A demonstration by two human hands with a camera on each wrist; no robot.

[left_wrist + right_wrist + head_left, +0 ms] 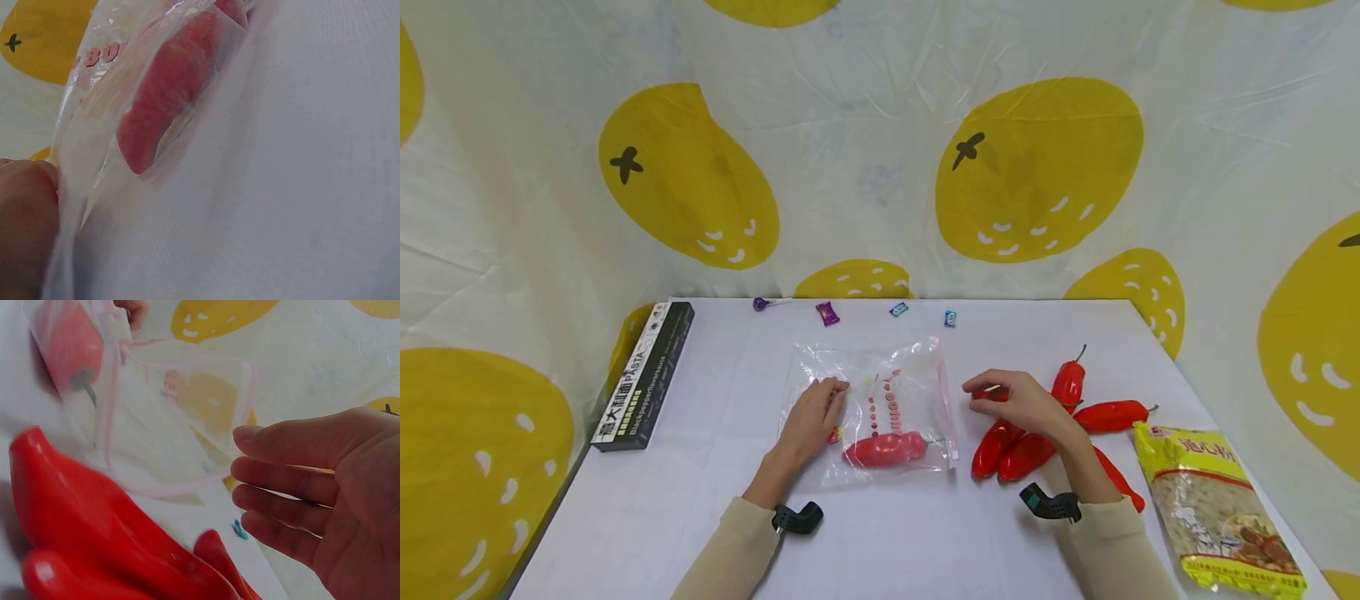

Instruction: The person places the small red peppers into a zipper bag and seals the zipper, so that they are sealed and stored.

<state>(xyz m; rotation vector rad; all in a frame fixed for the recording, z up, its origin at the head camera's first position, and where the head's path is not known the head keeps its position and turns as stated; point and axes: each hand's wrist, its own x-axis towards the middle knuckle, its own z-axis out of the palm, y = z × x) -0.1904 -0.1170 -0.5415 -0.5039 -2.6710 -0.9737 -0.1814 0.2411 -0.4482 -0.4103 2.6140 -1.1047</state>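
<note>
The person wears plain, light beige long sleeves: a left sleeve and a right sleeve. At each cuff sits a bent black device, the left device all dark, the right device marked with a teal patch. The left hand and right hand are bare.

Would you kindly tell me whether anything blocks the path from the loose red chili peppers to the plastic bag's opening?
Nothing visible does: the plastic bag's open mouth faces the red chili peppers, and only the right hand, holding nothing, hovers above them.
</note>
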